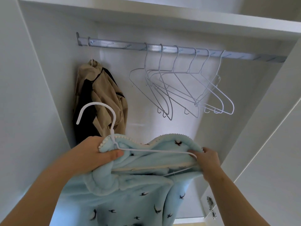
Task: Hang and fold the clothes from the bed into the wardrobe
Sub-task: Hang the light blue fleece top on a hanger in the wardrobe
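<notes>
up at the wardrobe (40, 79), a pale blue fleece (130, 185) sits on a white hanger (154, 150)
soft, cream-edged, printed with dark birds, held below the rail (122, 46); left grip (96, 154) curls round collar and hanger neck, right grip (208, 160) pinches the fleece's shoulder.

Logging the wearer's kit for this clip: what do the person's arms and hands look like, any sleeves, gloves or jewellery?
The left forearm and right forearm are bare to the frame edge, with no sleeves showing. The left hand and right hand are bare too: no gloves, rings, watch or wristband visible.
</notes>
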`<state>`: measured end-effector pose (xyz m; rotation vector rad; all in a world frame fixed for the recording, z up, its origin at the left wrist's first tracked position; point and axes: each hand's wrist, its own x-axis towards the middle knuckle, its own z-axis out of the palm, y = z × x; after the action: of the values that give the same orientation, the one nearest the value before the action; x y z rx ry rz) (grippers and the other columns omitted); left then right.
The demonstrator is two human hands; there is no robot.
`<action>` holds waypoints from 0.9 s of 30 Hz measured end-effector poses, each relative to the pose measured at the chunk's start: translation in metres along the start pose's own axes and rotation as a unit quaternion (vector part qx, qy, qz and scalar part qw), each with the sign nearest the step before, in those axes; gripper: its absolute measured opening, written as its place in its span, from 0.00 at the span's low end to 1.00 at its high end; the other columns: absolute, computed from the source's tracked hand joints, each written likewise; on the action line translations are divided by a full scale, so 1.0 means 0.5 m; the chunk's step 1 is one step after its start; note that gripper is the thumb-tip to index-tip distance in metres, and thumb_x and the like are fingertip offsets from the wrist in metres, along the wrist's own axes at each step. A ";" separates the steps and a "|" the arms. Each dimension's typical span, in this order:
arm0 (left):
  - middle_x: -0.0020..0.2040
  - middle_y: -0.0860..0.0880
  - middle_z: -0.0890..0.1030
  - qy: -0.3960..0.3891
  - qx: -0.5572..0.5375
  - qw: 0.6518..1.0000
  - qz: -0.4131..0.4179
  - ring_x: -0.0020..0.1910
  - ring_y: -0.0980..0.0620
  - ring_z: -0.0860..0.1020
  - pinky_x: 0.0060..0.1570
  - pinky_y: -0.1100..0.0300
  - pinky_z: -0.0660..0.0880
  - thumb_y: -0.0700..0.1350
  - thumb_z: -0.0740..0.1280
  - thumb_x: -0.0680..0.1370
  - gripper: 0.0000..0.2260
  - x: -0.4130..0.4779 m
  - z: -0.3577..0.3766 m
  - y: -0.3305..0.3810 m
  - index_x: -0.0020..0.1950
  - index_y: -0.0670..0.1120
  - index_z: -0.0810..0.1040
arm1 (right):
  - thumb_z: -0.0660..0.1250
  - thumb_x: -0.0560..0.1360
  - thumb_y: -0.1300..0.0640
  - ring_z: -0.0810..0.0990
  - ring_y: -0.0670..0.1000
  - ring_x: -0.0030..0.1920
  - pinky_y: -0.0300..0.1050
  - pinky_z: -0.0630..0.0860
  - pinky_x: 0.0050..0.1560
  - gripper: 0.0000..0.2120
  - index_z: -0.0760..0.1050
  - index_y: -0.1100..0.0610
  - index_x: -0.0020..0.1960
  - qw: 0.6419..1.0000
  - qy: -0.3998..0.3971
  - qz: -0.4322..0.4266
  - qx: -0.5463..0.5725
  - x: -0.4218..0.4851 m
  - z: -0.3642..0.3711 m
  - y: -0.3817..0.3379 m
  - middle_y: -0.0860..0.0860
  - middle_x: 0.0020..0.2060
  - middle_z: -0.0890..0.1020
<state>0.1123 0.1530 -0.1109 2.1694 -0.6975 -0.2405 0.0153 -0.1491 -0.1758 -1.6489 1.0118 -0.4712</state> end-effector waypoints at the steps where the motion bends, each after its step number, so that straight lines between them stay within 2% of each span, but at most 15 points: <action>1: 0.35 0.62 0.82 -0.016 0.001 1.000 -0.004 0.37 0.67 0.78 0.32 0.76 0.70 0.50 0.72 0.70 0.04 0.001 -0.002 0.000 0.37 0.55 0.79 | 0.74 0.68 0.59 0.69 0.51 0.28 0.40 0.64 0.27 0.12 0.71 0.60 0.34 0.999 0.027 -0.024 -0.029 0.001 0.004 0.001 0.54 0.28 0.72; 7: 0.35 0.66 0.80 -0.049 0.026 0.998 -0.002 0.37 0.68 0.77 0.33 0.75 0.71 0.54 0.72 0.69 0.06 0.005 -0.001 -0.006 0.38 0.55 0.77 | 0.67 0.74 0.55 0.70 0.50 0.32 0.41 0.62 0.28 0.12 0.67 0.56 0.36 0.983 0.103 -0.111 -0.099 -0.006 0.020 -0.001 0.52 0.31 0.74; 12: 0.34 0.67 0.79 -0.093 0.065 0.993 0.009 0.36 0.69 0.77 0.34 0.74 0.70 0.56 0.71 0.69 0.06 0.007 -0.012 0.001 0.37 0.58 0.76 | 0.64 0.75 0.56 0.69 0.51 0.33 0.41 0.61 0.29 0.09 0.67 0.56 0.39 0.981 0.125 -0.122 -0.086 -0.013 0.023 -0.006 0.50 0.32 0.72; 14: 0.35 0.64 0.80 -0.142 0.110 0.984 0.015 0.36 0.70 0.76 0.36 0.74 0.71 0.57 0.70 0.70 0.04 0.010 -0.003 0.003 0.37 0.60 0.77 | 0.61 0.76 0.56 0.68 0.50 0.32 0.41 0.61 0.29 0.07 0.66 0.55 0.40 0.970 0.137 -0.152 -0.131 -0.021 0.032 -0.010 0.49 0.31 0.72; 16: 0.35 0.62 0.78 -0.207 0.170 0.963 0.027 0.35 0.70 0.75 0.34 0.75 0.69 0.60 0.67 0.70 0.06 0.008 0.029 0.005 0.35 0.62 0.75 | 0.58 0.77 0.58 0.70 0.54 0.33 0.43 0.60 0.30 0.05 0.65 0.53 0.42 0.950 0.140 -0.204 -0.190 -0.027 0.043 -0.024 0.50 0.33 0.73; 17: 0.34 0.61 0.77 -0.209 0.185 0.960 0.032 0.34 0.69 0.75 0.34 0.75 0.68 0.60 0.66 0.71 0.08 0.006 0.048 0.003 0.34 0.61 0.73 | 0.57 0.76 0.59 0.70 0.55 0.34 0.43 0.60 0.30 0.05 0.65 0.53 0.42 0.946 0.143 -0.217 -0.194 -0.026 0.046 -0.032 0.50 0.33 0.72; 20: 0.34 0.60 0.77 -0.094 0.126 0.987 0.017 0.35 0.66 0.76 0.32 0.72 0.68 0.59 0.67 0.72 0.08 0.019 0.074 -0.006 0.35 0.60 0.73 | 0.59 0.77 0.58 0.69 0.49 0.32 0.41 0.60 0.29 0.05 0.65 0.54 0.42 0.961 0.143 -0.216 -0.101 -0.028 0.048 -0.053 0.48 0.32 0.72; 22: 0.33 0.58 0.77 -0.030 0.111 0.993 -0.005 0.33 0.64 0.75 0.30 0.71 0.67 0.58 0.66 0.74 0.09 0.030 0.086 -0.009 0.35 0.58 0.72 | 0.62 0.76 0.56 0.69 0.44 0.32 0.39 0.61 0.29 0.08 0.65 0.54 0.41 0.970 0.138 -0.198 -0.031 -0.038 0.048 -0.058 0.47 0.32 0.72; 23: 0.34 0.58 0.76 -0.010 0.120 0.993 -0.014 0.34 0.63 0.75 0.31 0.70 0.67 0.57 0.64 0.75 0.10 0.035 0.094 -0.010 0.36 0.57 0.72 | 0.63 0.76 0.56 0.70 0.45 0.33 0.39 0.62 0.30 0.09 0.66 0.54 0.39 0.975 0.130 -0.182 0.006 -0.043 0.049 -0.061 0.47 0.32 0.73; 25: 0.37 0.56 0.77 0.034 0.138 0.990 -0.026 0.38 0.59 0.76 0.36 0.65 0.71 0.58 0.60 0.77 0.10 0.047 0.112 -0.015 0.40 0.55 0.73 | 0.66 0.74 0.57 0.73 0.50 0.34 0.42 0.68 0.33 0.09 0.69 0.54 0.37 0.982 0.071 -0.139 0.108 -0.056 0.050 -0.070 0.50 0.33 0.75; 27: 0.37 0.55 0.77 0.086 0.139 0.985 -0.047 0.38 0.55 0.76 0.37 0.60 0.71 0.59 0.59 0.77 0.14 0.056 0.122 -0.014 0.45 0.51 0.76 | 0.67 0.73 0.59 0.77 0.53 0.37 0.48 0.76 0.39 0.05 0.74 0.55 0.39 0.978 -0.044 -0.111 0.172 -0.080 0.060 -0.078 0.53 0.35 0.79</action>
<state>0.1145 0.1010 -0.1536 2.4572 -0.5563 -0.0019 0.0296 -0.0974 -0.1420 -1.4599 0.6405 -0.6746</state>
